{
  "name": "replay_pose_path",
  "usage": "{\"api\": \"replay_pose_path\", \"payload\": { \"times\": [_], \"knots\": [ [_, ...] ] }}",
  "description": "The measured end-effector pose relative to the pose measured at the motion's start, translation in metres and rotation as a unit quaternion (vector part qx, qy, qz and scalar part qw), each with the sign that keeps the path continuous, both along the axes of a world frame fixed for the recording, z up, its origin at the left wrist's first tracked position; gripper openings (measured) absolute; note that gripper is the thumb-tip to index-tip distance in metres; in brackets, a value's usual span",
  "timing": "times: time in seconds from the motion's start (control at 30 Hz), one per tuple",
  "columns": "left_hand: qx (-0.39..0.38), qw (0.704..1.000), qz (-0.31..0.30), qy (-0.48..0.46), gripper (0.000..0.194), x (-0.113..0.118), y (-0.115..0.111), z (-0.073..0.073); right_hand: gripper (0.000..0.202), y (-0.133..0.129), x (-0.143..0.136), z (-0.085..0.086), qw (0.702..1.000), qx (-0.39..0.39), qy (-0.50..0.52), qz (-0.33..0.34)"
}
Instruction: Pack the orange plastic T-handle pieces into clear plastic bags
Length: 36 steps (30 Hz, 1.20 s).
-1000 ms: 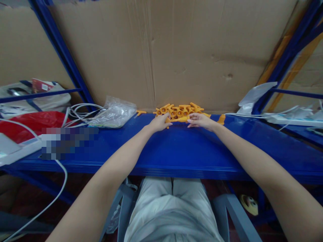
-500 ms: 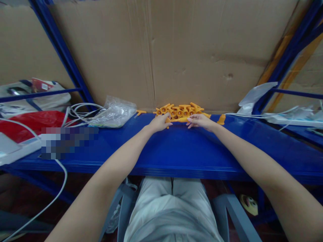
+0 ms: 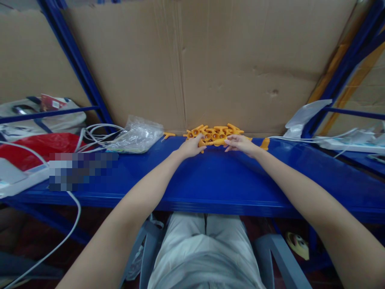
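My left hand (image 3: 191, 147) is closed on an orange plastic piece (image 3: 202, 143), part of which pokes out by the thumb. My right hand (image 3: 241, 145) has its fingertips on a long orange plastic piece (image 3: 220, 142) lying between the hands. Whether the two are joined, I cannot tell. Right behind them is a stacked pile of orange plastic parts (image 3: 217, 132) with hollow, cup-like ends and stems, set against the cardboard. One loose orange part (image 3: 170, 135) with a small coil lies left of the pile, and another orange part (image 3: 265, 143) stands to its right.
A blue metal table (image 3: 210, 180) backs onto a tall cardboard sheet (image 3: 225, 64). On the left lie a clear plastic bag (image 3: 138, 134), white cables (image 3: 99, 129) and a red bag (image 3: 36, 146). At right, a white cable (image 3: 288, 139) runs toward a white power strip (image 3: 345, 141).
Both hands stay in nearly the same place at the front of the pile, with only slight finger movement. The view has shifted a little.
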<state>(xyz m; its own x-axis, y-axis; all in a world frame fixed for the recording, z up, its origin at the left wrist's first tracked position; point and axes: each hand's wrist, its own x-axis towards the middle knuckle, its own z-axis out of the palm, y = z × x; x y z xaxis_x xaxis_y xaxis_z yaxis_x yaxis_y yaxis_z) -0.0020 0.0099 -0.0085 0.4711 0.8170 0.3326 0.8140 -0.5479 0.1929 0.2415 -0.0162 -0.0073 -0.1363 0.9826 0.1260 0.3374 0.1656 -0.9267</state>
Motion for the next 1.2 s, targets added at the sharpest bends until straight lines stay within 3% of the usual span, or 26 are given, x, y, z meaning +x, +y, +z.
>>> {"api": "replay_pose_path", "payload": {
  "times": [0.13, 0.33, 0.47, 0.6, 0.77, 0.97, 1.2],
  "knots": [
    [-0.001, 1.0, 0.012, -0.014, 0.06, 0.001, -0.004, 0.004, 0.031, 0.002, 0.007, 0.003, 0.998, 0.055, 0.024, -0.03],
    [0.033, 0.995, 0.093, 0.02, 0.028, -0.006, 0.001, 0.006, 0.055, 0.022, 0.023, 0.008, 0.977, 0.176, 0.099, -0.065],
    [0.057, 0.979, 0.196, 0.002, 0.027, -0.021, 0.011, 0.006, 0.06, 0.047, 0.028, 0.011, 0.944, 0.297, 0.096, -0.106],
    [0.075, 0.956, 0.284, -0.014, 0.034, -0.041, 0.02, 0.002, 0.042, 0.056, 0.021, 0.016, 0.913, 0.363, -0.07, -0.174],
    [0.008, 0.933, 0.361, -0.018, 0.054, -0.061, 0.027, -0.01, 0.033, 0.043, -0.006, 0.023, 0.863, 0.351, -0.3, -0.204],
    [-0.105, 0.93, 0.353, 0.011, 0.06, -0.072, 0.037, -0.02, 0.034, 0.04, -0.044, 0.023, 0.828, 0.301, -0.423, -0.211],
    [-0.127, 0.934, 0.331, 0.042, 0.061, -0.072, 0.041, -0.021, 0.032, 0.04, -0.066, 0.012, 0.792, 0.312, -0.496, -0.168]
  ]
}}
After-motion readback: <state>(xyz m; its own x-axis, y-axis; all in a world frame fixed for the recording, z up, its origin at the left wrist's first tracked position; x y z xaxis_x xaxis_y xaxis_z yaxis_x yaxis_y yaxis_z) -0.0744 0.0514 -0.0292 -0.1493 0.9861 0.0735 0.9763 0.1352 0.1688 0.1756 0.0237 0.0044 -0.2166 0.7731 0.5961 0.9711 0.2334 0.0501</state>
